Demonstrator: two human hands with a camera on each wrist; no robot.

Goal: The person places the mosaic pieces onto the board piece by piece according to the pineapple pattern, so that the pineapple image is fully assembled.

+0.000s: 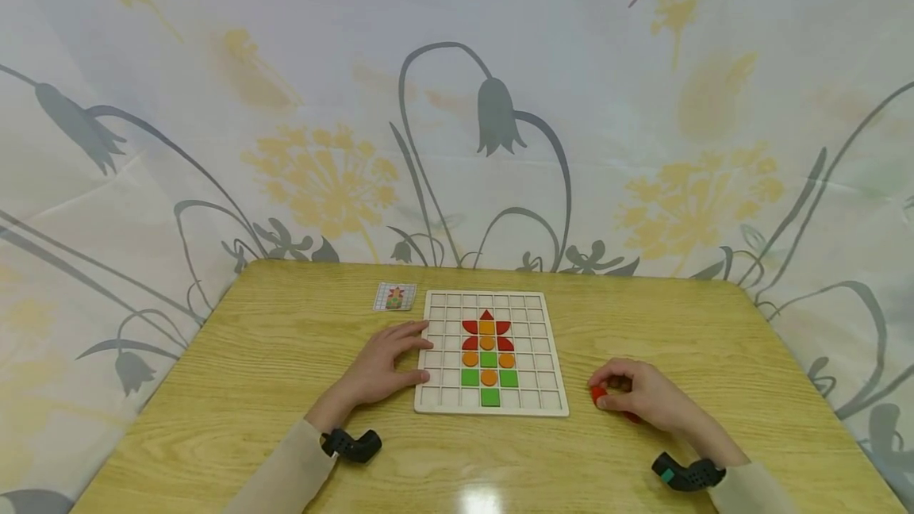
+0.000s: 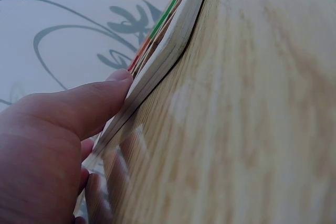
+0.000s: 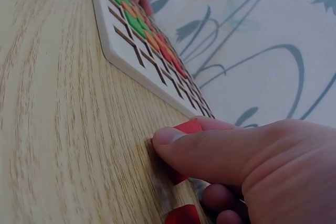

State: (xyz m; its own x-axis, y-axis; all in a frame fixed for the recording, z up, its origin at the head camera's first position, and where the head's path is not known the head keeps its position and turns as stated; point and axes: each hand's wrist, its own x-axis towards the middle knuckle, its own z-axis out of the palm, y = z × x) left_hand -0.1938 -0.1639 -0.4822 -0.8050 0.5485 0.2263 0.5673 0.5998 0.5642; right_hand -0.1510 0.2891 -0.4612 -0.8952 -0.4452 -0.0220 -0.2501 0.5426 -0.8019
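A white grid board (image 1: 531,399) lies on the table, with red, orange and green pieces set in its middle cells. My left hand (image 1: 385,363) rests at its left side, fingers extended over the rim and thumb touching the edge. In the left wrist view the thumb (image 2: 100,100) lies against the board's side (image 2: 173,45). Right of the board, my right hand (image 1: 646,395) pinches a small red piece (image 3: 190,126) between thumb and forefinger, close over the table. Another red piece (image 3: 182,215) is below that hand, partly hidden by it in the head view.
A small printed card (image 1: 394,297) showing a coloured pattern on a grid lies behind the board's left corner. The wooden table (image 1: 286,339) reaches back to a flower-patterned cloth (image 1: 457,181). Each wrist wears a black band with a camera.
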